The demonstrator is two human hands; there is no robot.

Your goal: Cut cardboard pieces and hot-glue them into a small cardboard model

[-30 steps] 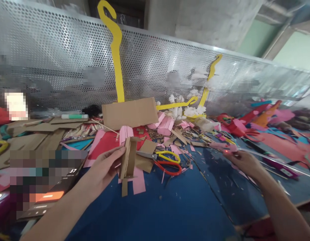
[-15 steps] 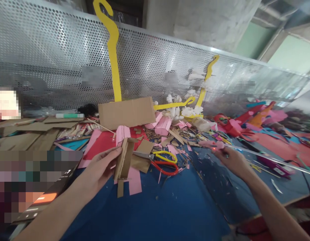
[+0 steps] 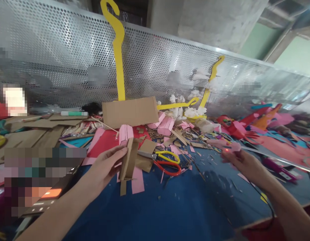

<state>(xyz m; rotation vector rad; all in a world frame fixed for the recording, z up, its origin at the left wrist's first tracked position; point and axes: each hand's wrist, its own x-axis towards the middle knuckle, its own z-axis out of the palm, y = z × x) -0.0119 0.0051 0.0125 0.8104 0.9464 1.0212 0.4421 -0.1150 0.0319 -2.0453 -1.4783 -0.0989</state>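
My left hand [image 3: 111, 162] grips a small folded cardboard piece [image 3: 130, 159] at its left side, fingers behind it. A narrow cardboard strip and a pink paper piece [image 3: 138, 180] lie just below. Scissors with yellow and red handles [image 3: 167, 168] rest to the right of the piece, blades over a cardboard scrap [image 3: 146, 150]. At the right, my right hand [image 3: 239, 160] is closed round a pinkish object [image 3: 235, 147] with a small red light, its shape unclear. A black cable runs below that hand.
Behind stand a cardboard box [image 3: 131, 112] and a tall yellow paper hook [image 3: 119, 60] against a perforated metal panel [image 3: 155, 57]. Pink paper rolls [image 3: 165, 125], sticks and scraps cover the middle. Red and pink paper shapes and a purple box [image 3: 280, 170] lie right.
My right hand has moved right and slightly down, still closed on the pinkish object. The left hand keeps its hold on the cardboard piece; the whole view has shifted slightly.
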